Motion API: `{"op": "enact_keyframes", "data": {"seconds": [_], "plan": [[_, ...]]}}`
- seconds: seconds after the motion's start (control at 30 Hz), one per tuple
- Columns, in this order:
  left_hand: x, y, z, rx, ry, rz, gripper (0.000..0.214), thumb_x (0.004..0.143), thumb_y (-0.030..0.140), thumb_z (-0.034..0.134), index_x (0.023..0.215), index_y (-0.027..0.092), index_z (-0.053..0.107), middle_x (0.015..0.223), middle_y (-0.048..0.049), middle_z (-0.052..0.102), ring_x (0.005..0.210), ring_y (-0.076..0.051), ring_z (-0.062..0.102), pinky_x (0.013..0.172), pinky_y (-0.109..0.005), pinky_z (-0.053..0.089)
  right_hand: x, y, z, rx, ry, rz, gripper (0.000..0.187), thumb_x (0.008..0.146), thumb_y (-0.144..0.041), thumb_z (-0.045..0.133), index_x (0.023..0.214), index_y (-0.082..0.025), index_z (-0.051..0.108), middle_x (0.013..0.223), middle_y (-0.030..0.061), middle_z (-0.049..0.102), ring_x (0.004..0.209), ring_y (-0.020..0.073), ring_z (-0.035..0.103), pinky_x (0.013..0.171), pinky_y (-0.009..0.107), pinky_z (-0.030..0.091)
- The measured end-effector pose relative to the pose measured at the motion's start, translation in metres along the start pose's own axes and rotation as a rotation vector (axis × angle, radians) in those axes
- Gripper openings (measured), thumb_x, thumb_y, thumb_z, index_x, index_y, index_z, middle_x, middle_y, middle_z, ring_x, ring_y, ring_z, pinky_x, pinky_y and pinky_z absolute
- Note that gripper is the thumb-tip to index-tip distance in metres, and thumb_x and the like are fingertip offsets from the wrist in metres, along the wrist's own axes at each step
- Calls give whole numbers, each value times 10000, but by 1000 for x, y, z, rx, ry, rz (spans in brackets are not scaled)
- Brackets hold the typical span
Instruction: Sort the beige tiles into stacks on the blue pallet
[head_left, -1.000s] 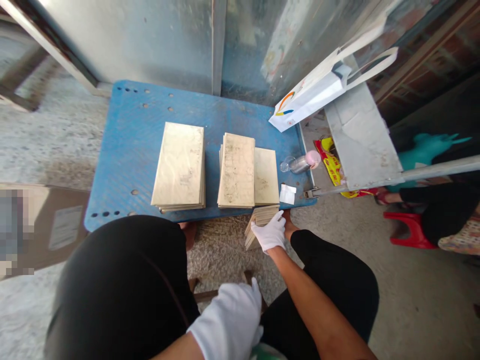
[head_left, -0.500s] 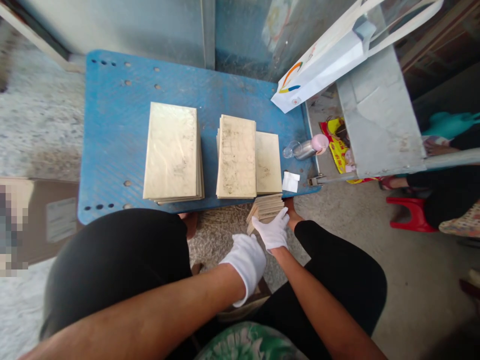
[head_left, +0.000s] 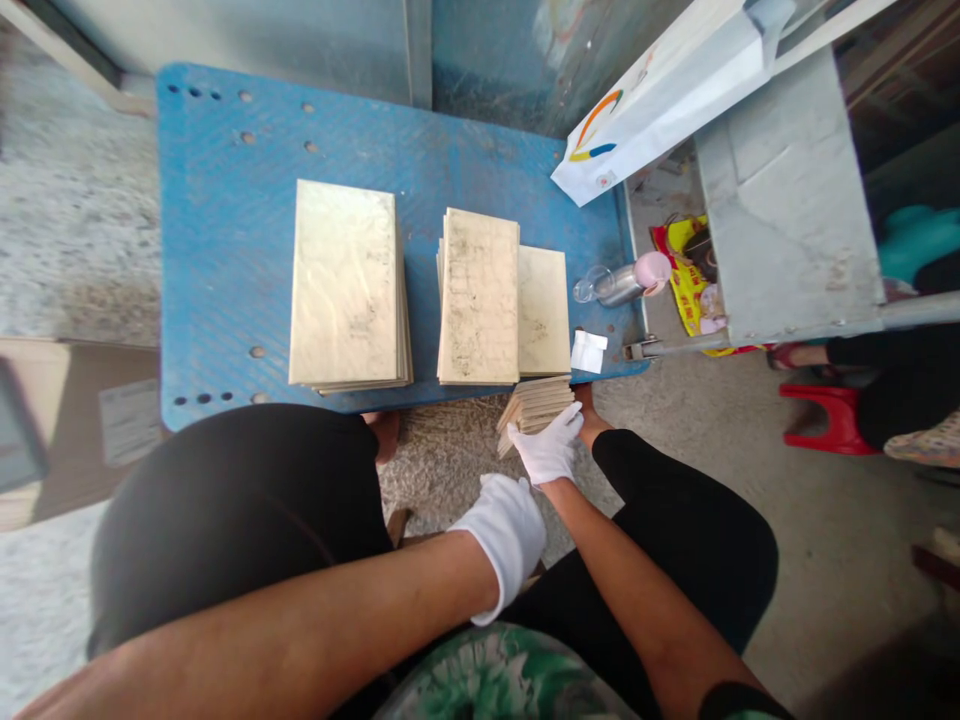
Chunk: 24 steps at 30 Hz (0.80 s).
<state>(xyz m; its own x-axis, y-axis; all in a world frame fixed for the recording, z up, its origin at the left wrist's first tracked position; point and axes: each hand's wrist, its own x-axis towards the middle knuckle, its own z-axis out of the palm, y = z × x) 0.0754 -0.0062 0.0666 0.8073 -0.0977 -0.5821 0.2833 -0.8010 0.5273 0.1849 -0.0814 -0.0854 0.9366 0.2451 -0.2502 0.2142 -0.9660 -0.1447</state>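
Note:
My right hand (head_left: 551, 447), in a white glove, spans the near end of a stack of thin beige slabs (head_left: 538, 400) below the table's front edge, thumb on one side and fingers on the other. My left hand (head_left: 510, 525), also white-gloved, is closed and turned back-up close to my right wrist; its fingers curl under, hiding whatever they hold. On the blue table (head_left: 225, 230) lie a large stack of cream slabs (head_left: 345, 285), a middle stack with dark smudges (head_left: 480, 300) and a lower stack (head_left: 545, 315) beside it.
A metal flask with pink lid (head_left: 634, 280) and a white paper piece (head_left: 589, 350) lie at the table's right end. Behind stand a white bag (head_left: 660, 110) and a metal cart (head_left: 795, 220). A cardboard box (head_left: 82, 420) is left; another person sits right by a red stool (head_left: 829, 420).
The view has shifted slightly, so the table and stacks appear higher. My left hand has moved a little right and toward my body; my right hand stays at the slab stack.

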Motion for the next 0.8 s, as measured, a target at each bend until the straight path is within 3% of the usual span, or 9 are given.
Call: {"op": "enact_keyframes", "data": {"seconds": [0.2, 0.47, 0.63, 0.8], "plan": [[-2, 4, -8, 13, -50, 47, 300, 858, 155, 570, 1099, 15, 681, 943, -284, 687, 911, -402, 661, 735, -511, 482, 2, 8, 9, 41, 70, -69, 1341, 580, -535, 779, 1510, 18, -12, 1452, 302, 265, 1333, 391, 340, 1095, 443, 344], [-1, 2, -18, 70, -182, 74, 325, 830, 90, 581, 1121, -21, 674, 992, -300, 689, 911, -402, 671, 733, -504, 499, 4, 13, -3, 51, 53, -60, 1290, 543, -529, 801, 1513, -15, 123, 1380, 258, 362, 1295, 374, 382, 1077, 440, 359], [-5, -6, -26, 87, -52, 55, 338, 866, 38, 447, 1125, -55, 642, 938, -294, 685, 871, -390, 685, 688, -463, 494, 5, 10, -28, 66, 40, -20, 1217, 550, -550, 798, 1507, -69, 219, 1355, 241, 410, 1283, 369, 411, 1041, 443, 388], [-2, -14, -43, 132, 41, -68, 390, 874, -24, 302, 1093, -89, 618, 922, -306, 669, 885, -390, 688, 648, -418, 477, 5, -5, -74, 74, 42, 52, 1188, 565, -612, 770, 1520, -138, 246, 1389, 225, 420, 1275, 403, 442, 1000, 482, 417]]}}
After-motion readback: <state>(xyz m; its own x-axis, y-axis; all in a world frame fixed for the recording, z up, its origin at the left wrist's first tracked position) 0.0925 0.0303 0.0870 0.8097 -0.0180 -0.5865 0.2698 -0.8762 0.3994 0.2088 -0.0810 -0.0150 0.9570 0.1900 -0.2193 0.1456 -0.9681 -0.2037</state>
